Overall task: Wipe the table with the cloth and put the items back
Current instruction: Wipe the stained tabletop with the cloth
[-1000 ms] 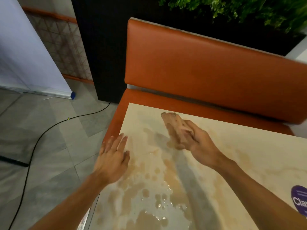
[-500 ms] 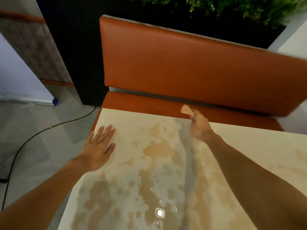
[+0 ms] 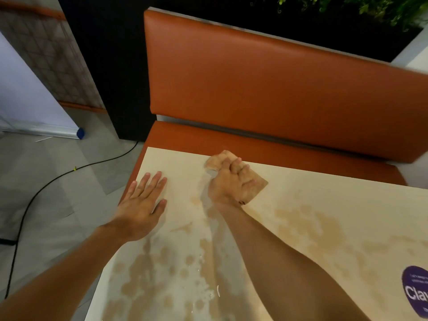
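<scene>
The person's right hand (image 3: 231,181) has its grip closed on the cloth (image 3: 258,185), fingers curled over the bunched tan fabric and pressing it down onto the counter (image 3: 324,205) close to the far edge, just in front of the orange bench (image 3: 254,89). One corner of the cloth sticks out past the fingertips and another flap shows to the right of the knuckles, both lying on the surface. The left hand (image 3: 141,205) holds nothing: its grip is apart, with palm and straight fingers flat on the counter near the left edge, apparently bracing. Brownish wet patches (image 3: 162,274) spread over the near part of the counter, so the wiping looks far from finished, and none of the items to be put back is in view. The cloth appears soft, light and probably damp; it should crumple and fold readily and drag a little on the wet, glossy top. It is likely best held in a bunch at its middle under the palm, so the loose edges trail and mop rather than roll up. A purple sticker (image 3: 415,293) sits at the right edge, and a black cable (image 3: 58,177) runs across the floor.
</scene>
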